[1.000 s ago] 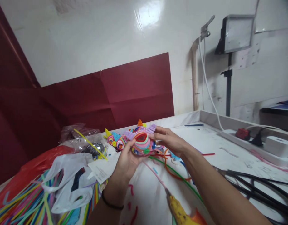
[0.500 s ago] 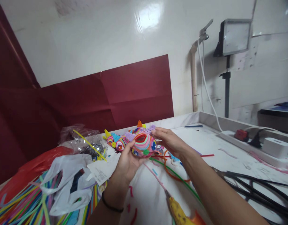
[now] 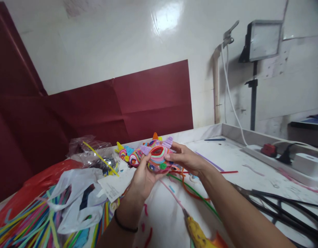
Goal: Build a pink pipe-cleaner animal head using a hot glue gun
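Observation:
Between my two hands is a colourful pipe-cleaner fish [image 3: 159, 159], striped in pink, mint and blue, with a red open mouth and lilac fins. My left hand [image 3: 143, 175] wraps its left side and underside, thumb beside the mouth. My right hand [image 3: 183, 156] grips the right side, thumb on the front near the mouth. Behind it to the left lie more coloured pipe-cleaner figures [image 3: 127, 155], partly hidden. A yellow glue gun [image 3: 198, 232] lies below my hands, with a pink pipe cleaner [image 3: 171, 193] by its tip.
At left, a white plastic bag [image 3: 80, 206] lies over a heap of coloured pipe cleaners [image 3: 27, 220], beside a red bag [image 3: 45, 179]. Black-handled scissors or pliers [image 3: 275, 206] and a power strip [image 3: 252, 150] are at right. Green pipe cleaner [image 3: 197, 194] crosses the white table.
My right hand has closed in on the fish, its thumb now pressed on the front. The right lilac fin stands more upright. The view has shifted slightly.

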Available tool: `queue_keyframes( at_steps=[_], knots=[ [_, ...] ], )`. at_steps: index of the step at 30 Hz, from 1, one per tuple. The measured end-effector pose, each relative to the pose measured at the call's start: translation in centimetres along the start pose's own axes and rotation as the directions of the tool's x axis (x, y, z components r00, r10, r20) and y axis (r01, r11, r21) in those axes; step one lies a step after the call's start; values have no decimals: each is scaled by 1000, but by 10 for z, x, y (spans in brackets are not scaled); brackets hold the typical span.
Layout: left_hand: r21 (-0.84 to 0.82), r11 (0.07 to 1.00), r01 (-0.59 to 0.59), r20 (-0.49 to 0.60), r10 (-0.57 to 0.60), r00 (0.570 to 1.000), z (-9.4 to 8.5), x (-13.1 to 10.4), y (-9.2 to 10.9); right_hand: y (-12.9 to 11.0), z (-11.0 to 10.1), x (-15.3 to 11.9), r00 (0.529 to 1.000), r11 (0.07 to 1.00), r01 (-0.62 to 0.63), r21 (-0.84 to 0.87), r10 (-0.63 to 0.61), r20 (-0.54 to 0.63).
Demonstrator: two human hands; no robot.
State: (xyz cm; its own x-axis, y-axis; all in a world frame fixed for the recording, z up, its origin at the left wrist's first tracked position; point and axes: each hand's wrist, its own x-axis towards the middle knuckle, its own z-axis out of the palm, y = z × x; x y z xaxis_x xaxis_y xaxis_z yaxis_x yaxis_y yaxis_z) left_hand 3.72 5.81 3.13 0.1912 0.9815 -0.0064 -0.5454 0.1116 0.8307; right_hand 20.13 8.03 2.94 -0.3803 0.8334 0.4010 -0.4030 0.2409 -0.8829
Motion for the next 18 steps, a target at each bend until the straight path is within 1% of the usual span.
queue_keyframes(
  at_steps=[4, 9, 11, 13, 15, 17, 18],
  knots=[
    [29, 999, -39, 24, 38, 999, 0, 0, -1, 0, 0, 0, 1000, 1000, 4, 2, -4, -2],
    [34, 998, -52, 12, 52, 999, 2, -1, -2, 1, 3, -1, 1000, 1000, 0, 26, 0, -3],
    [34, 997, -74, 7, 73, 997, 1, 0, -4, 3, 4, -1, 1000, 1000, -11, 20, 12, -23],
    [31, 993, -113, -6, 113, 994, 0, 1, -5, 4, 5, 1, 995, 998, -41, -44, 36, -92],
    [29, 987, -160, -28, 161, 987, -2, 3, -7, 4, 4, 3, 978, 989, -72, -128, 45, -204],
    [42, 979, -197, -63, 200, 978, -3, 4, -8, 2, 2, 5, 937, 978, -76, -195, 3, -348],
    [58, 976, -208, -82, 212, 974, -4, 5, -9, -1, 1, 6, 905, 975, -60, -216, -38, -424]
  ],
)
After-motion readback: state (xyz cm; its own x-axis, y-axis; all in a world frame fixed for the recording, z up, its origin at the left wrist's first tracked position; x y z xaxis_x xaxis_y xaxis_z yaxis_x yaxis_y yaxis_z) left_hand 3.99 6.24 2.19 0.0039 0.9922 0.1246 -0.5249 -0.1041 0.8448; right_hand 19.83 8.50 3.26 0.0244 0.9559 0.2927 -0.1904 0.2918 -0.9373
